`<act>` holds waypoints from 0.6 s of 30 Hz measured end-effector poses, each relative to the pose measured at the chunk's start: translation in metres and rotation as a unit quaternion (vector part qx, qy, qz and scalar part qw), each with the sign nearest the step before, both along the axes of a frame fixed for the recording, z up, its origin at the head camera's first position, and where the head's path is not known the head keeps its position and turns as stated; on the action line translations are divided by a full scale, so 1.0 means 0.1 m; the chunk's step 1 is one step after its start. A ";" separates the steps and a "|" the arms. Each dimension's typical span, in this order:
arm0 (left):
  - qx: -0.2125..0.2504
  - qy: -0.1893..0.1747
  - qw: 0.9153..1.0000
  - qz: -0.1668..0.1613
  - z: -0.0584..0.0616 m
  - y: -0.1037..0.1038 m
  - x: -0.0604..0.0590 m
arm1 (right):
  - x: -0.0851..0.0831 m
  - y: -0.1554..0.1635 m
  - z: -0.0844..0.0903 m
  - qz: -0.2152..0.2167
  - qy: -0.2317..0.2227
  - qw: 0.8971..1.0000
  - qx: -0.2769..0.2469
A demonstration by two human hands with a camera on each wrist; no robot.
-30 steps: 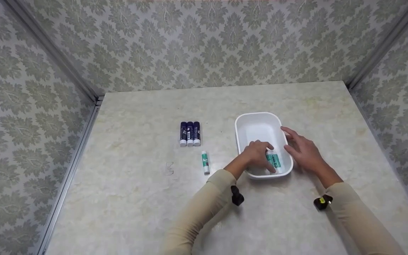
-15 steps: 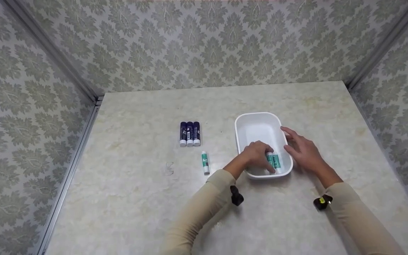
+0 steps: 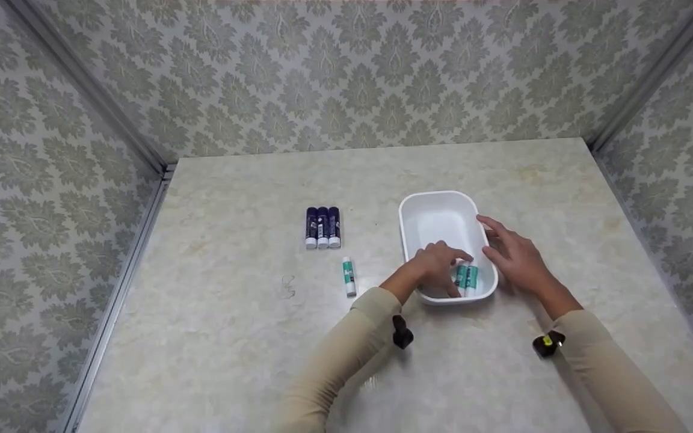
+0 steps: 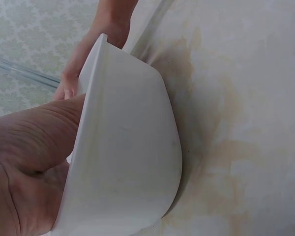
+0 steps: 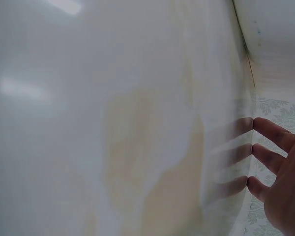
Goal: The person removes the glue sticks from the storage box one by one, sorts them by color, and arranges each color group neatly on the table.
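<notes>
The left hand reaches into the white tub at centre right, fingers curled around the green glue sticks lying at its near end. The right hand, fingers straight, steadies the tub's outer wall. Placing appears underway; next, release calls for uncurling the fingers.

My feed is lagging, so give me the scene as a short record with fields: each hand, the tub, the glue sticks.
left hand: inside the white tub, fingers on the green glue sticks
right hand: straight fingers against the tub's outer right wall
white tub: on the table, far half bare
green glue sticks in tub: two visible, side by side at the near end
loose green glue stick: on the table, left of the tub
blue glue sticks: three in a row, beyond the loose one
</notes>
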State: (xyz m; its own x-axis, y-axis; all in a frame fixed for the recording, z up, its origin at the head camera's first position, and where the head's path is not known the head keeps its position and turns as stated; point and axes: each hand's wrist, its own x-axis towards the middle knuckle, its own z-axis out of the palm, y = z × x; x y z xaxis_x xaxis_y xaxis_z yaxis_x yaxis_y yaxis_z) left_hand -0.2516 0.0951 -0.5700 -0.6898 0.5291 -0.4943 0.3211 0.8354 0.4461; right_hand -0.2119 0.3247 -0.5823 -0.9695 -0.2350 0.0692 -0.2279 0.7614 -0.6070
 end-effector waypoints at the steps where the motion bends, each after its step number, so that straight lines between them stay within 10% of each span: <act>1: -0.003 0.000 1.000 0.001 0.04 0.00 0.01 | 0.00 0.00 0.00 0.000 0.000 1.000 0.000; 10: -0.007 0.003 1.000 0.012 0.39 -0.08 0.23 | 0.01 -0.01 0.01 0.000 -0.010 1.000 0.000; 18: 0.012 0.009 1.000 0.012 0.43 -0.10 0.26 | 0.00 0.00 0.01 0.003 -0.008 1.000 -0.001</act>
State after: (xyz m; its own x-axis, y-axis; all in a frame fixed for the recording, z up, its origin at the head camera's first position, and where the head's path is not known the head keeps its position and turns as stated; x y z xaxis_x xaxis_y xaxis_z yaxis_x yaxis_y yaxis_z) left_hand -0.2256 0.0848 -0.5268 -0.7113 0.5235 -0.4690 0.3085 0.8322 0.4608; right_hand -0.2123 0.3248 -0.5810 -0.9692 -0.2406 0.0536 -0.2223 0.7593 -0.6117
